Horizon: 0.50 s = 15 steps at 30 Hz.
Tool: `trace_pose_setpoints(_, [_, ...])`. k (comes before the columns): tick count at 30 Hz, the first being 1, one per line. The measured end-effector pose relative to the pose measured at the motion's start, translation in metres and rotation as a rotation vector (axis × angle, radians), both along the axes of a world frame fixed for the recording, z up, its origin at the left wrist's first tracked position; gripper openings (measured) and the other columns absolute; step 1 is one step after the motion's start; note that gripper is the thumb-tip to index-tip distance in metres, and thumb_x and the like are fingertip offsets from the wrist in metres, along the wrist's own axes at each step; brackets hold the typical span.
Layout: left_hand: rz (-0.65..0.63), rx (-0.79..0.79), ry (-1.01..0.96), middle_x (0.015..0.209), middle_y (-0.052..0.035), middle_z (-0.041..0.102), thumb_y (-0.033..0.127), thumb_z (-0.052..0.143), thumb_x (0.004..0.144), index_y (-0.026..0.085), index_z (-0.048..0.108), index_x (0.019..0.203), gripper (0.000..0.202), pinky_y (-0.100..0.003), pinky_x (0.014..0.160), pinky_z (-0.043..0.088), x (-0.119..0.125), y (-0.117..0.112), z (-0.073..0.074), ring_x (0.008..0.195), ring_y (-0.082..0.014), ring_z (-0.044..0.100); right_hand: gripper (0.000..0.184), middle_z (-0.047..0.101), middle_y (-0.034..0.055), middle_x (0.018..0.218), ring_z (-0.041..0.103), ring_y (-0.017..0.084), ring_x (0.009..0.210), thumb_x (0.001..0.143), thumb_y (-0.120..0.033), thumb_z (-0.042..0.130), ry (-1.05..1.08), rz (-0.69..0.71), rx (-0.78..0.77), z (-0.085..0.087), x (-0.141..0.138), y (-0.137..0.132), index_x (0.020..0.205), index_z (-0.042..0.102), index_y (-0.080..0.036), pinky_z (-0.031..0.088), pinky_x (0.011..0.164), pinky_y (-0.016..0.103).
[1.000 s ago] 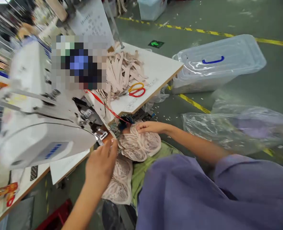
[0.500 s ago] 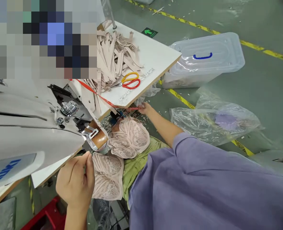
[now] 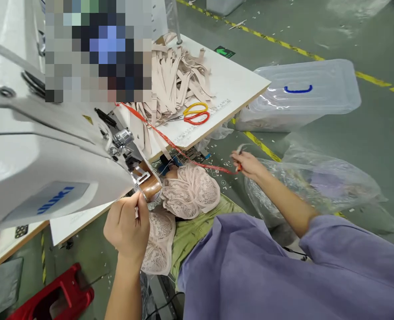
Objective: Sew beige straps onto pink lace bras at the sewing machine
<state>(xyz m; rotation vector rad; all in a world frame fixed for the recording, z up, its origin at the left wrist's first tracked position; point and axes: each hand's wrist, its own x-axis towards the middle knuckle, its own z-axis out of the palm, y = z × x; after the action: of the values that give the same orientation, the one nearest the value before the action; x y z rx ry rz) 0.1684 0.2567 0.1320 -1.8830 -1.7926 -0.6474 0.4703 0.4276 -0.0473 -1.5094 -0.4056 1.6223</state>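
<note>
My left hand point(image 3: 127, 226) is closed in a pinch on the edge of a pale pink lace bra piece point(image 3: 188, 193) right under the arm of the white sewing machine point(image 3: 40, 169). More lace point(image 3: 157, 242) hangs below that hand. My right hand point(image 3: 247, 162) is out to the right, closed on a small tool tied to a red cord point(image 3: 183, 153); the cord runs taut back to the machine table. The tool itself is too small to name.
A heap of beige straps point(image 3: 177, 82) and red-and-yellow scissors point(image 3: 193, 113) lie on the white table point(image 3: 240, 82). A clear lidded bin point(image 3: 303, 93) and crumpled plastic bags point(image 3: 323, 182) sit on the green floor. A red stool point(image 3: 53, 298) stands low left.
My right hand has pulled away from the table edge to the right, drawing the red cord out. My left hand has risen up to the machine's arm, still pinching the lace.
</note>
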Motion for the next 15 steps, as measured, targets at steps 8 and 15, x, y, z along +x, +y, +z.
trace_pose_setpoints(8, [0.021,-0.014,-0.008,0.073,-0.0036,0.068,0.013,0.067,0.086,0.018,0.069,0.092,0.007,-0.025,0.065,0.045,0.01,-0.002,0.01,0.07,-0.015,0.063,0.039,0.063,0.0011,0.074,0.052,0.013,0.062,0.093,-0.057,0.054,0.249,1.075,0.565,0.115,-0.108,-0.1,0.101,0.064,-0.02,0.038,0.056,0.025])
trace_pose_setpoints(15, [-0.004,-0.088,-0.016,0.071,-0.0035,0.068,0.012,0.066,0.087,0.017,0.068,0.089,0.006,-0.025,0.061,0.045,0.021,-0.013,0.019,0.066,-0.0141,0.061,0.048,0.042,-0.006,0.065,0.02,0.007,0.047,0.096,-0.064,0.041,0.651,0.999,0.252,0.134,-0.139,-0.11,0.096,0.056,-0.018,0.016,0.044,0.024])
